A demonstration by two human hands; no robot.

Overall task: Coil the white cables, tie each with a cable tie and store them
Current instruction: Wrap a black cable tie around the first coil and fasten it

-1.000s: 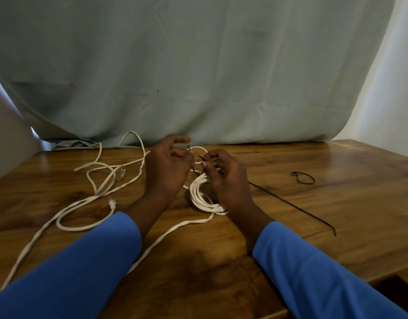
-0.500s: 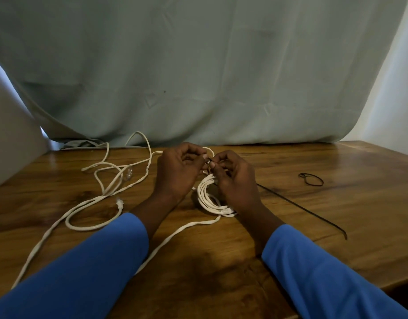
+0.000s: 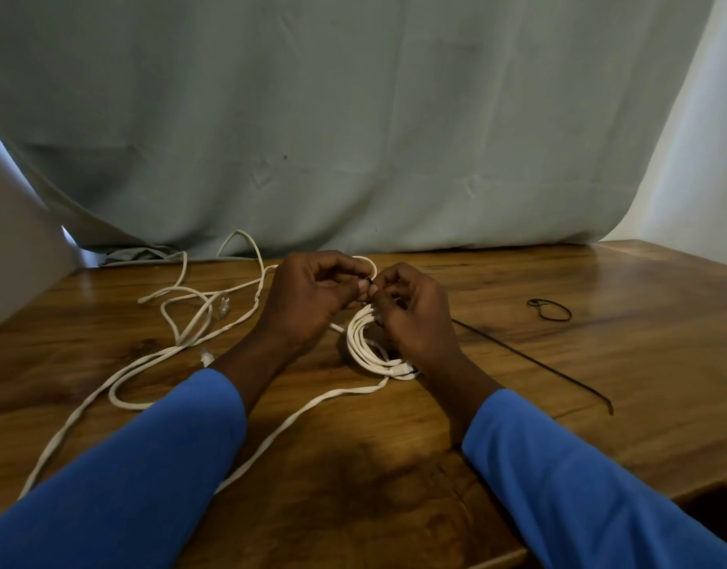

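**Near, lower frame.** Two blue sleeves [image 3: 140, 478] enter from the bottom edge. A loose strand runs from the lower left toward the coil.

**Centre.** One white cable coil [image 3: 364, 347] lies on the table [image 3: 624, 347], several turns wound, a plug end at its lower right. The left hand [image 3: 312, 299] and right hand [image 3: 415, 322] meet just above it, fingers curled, fingertips pinching the black cable tie [image 3: 532, 365]. Its long tail trails across the table toward the lower right. Whether the tie is threaded through its head cannot be told.

**Right of centre.** A small black loop [image 3: 536, 304] lies apart, unused.

**Left of centre.** Loose white cable [image 3: 189, 336] sprawls uncoiled.

**Far.** A grey cloth [image 3: 353, 137] hangs behind.

**Assessment.** One coil is formed and its tying appears to be in hand. Remaining cable needs coiling and tying. Nothing is stored, and no storage place is visible.
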